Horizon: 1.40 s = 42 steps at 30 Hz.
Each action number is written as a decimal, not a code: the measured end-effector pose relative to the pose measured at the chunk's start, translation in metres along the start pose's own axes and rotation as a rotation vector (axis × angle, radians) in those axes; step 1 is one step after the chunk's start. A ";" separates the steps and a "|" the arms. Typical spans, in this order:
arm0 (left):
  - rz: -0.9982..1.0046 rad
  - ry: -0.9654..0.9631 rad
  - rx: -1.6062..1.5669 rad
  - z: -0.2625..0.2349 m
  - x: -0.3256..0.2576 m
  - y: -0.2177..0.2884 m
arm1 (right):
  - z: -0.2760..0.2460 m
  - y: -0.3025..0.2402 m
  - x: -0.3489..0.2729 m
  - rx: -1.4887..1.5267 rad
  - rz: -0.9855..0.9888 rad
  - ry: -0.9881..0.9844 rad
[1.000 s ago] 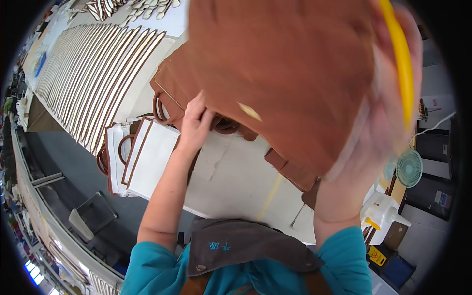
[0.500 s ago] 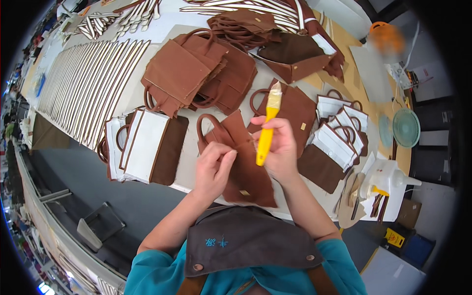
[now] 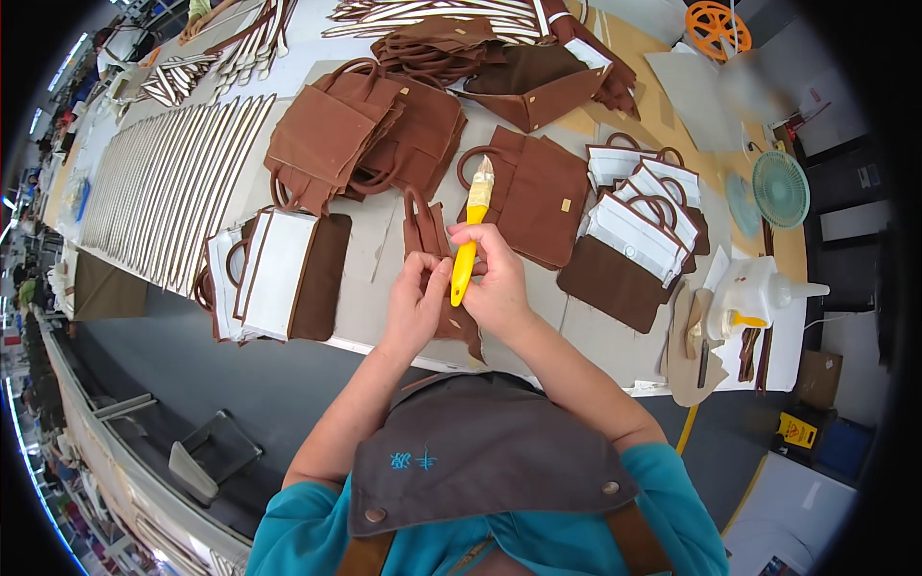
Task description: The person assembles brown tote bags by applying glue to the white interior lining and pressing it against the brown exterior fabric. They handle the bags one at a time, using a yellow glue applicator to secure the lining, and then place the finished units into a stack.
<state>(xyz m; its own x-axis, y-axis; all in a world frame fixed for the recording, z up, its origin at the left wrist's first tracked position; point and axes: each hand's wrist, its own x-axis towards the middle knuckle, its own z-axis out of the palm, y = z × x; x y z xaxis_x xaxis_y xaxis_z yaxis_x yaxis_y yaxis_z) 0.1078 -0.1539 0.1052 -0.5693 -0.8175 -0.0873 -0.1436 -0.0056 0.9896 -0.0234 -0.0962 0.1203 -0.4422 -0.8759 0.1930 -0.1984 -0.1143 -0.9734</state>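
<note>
A yellow-handled brush (image 3: 464,271), its pale bristles pointing away from me, sits in my right hand (image 3: 499,288). Fingers of that hand also meet the brown bag panel (image 3: 455,324) in front of me. My left hand (image 3: 415,302) is closed with thumb and fingertips pinching the same panel, close beside the right. The panel is seen narrow and edge-on, with a looped handle (image 3: 415,204) at its far end. Just beyond my right hand lies a flat brown bag panel (image 3: 538,197) with a handle and a small gold-coloured plate. My fingers hide the pinched spot.
Brown handled panels (image 3: 331,134) are piled at the far middle. White-faced pieces stand in stacks at left (image 3: 279,274) and right (image 3: 653,216). Long strips (image 3: 173,182) lie in rows at far left. A white squeeze bottle (image 3: 744,298) and small green fan (image 3: 780,188) are at right.
My hands have come together on the panel, which has turned from broad to narrow in view. The brush has moved left and toward me, still in my right hand.
</note>
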 end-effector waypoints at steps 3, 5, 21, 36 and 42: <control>-0.035 -0.007 0.048 0.000 -0.005 0.010 | -0.004 0.003 -0.003 0.091 -0.022 -0.005; -0.005 0.004 0.026 0.005 -0.011 0.013 | -0.007 -0.004 -0.012 0.203 0.054 0.017; 0.079 -0.041 0.335 0.069 -0.065 0.050 | -0.067 -0.023 -0.053 0.163 0.101 0.060; 0.181 -0.091 0.519 0.051 0.008 0.056 | -0.070 -0.011 -0.019 -0.166 -0.038 0.212; 0.077 -0.202 0.402 0.053 0.033 0.052 | -0.082 -0.001 -0.011 -0.102 0.212 0.236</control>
<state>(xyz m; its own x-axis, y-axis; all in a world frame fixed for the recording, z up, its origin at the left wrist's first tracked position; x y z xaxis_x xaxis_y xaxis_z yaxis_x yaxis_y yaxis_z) 0.0391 -0.1506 0.1476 -0.7312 -0.6780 -0.0752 -0.3748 0.3072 0.8747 -0.0901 -0.0481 0.1294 -0.6708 -0.7413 0.0225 -0.1615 0.1164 -0.9800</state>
